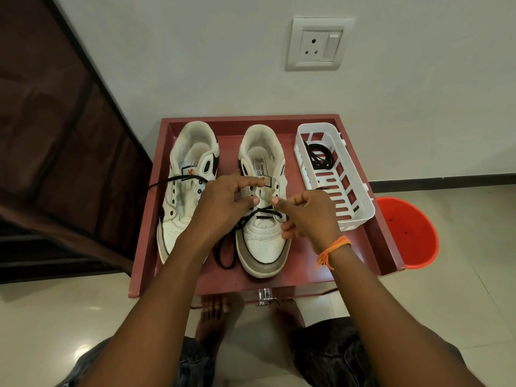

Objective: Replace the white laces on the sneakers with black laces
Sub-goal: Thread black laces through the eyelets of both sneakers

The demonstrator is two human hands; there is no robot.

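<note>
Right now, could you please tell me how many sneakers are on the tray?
2: the left sneaker lies beside the right sneaker on the red tray; none seem hidden.

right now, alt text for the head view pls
Both hands, left and right, thread a black lace through the lower eyelets of the right sneaker on a red tray. The left sneaker sits beside it; a white basket holds more lace.

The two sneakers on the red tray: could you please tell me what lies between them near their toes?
In the head view, a loose loop of black lace lies on the red tray between the left sneaker and the right sneaker.
</note>
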